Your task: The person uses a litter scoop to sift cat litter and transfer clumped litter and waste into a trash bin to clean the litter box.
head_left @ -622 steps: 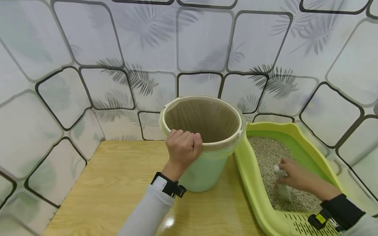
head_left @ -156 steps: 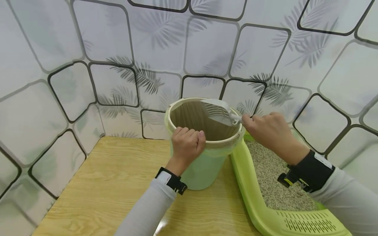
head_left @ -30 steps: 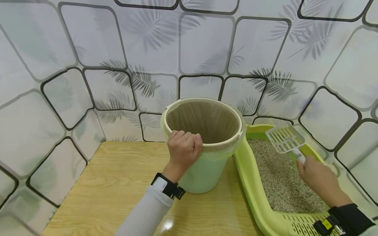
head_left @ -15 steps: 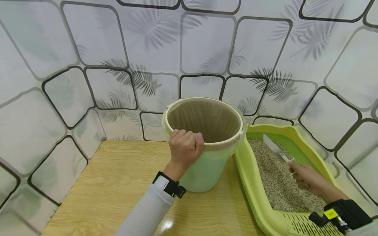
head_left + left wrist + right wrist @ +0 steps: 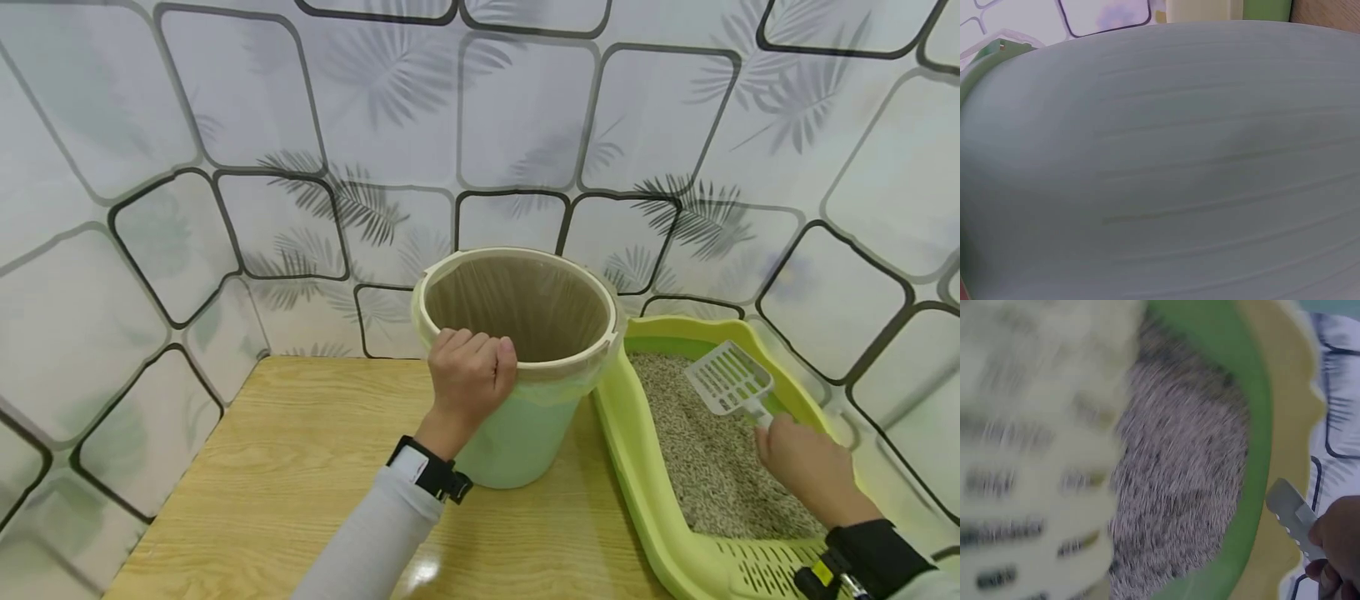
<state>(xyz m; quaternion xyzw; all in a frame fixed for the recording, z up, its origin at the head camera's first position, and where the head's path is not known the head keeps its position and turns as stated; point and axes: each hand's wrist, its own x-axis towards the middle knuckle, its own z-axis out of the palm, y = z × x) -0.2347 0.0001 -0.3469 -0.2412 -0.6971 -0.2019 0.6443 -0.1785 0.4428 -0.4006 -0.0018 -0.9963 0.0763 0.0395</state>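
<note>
My left hand [image 5: 472, 379] grips the near rim of a pale green bin [image 5: 517, 446], which has a clear liner folded over its cream ring. The bin's ribbed side [image 5: 1179, 156] fills most of the left wrist view. At the right, my right hand [image 5: 813, 471] holds a white slotted litter scoop [image 5: 729, 379] by its handle, above a yellow-green litter box [image 5: 637, 442]. Grey-brown litter [image 5: 712, 475] covers the box floor. No clump shows on the scoop. The right wrist view has the scoop [image 5: 1288, 503] near edge-on, with the hand [image 5: 1342, 534] around its handle.
A wood-grain table [image 5: 285, 467] stretches to the left of the bin. Patterned wall covering [image 5: 390, 108] stands close behind the bin and along both sides. The litter box has a perforated ledge [image 5: 780, 571] at its near end.
Half a second ago the scoop was edge-on and lower over the litter; now its slotted face is turned to the head view. My left hand and the bin stay put.
</note>
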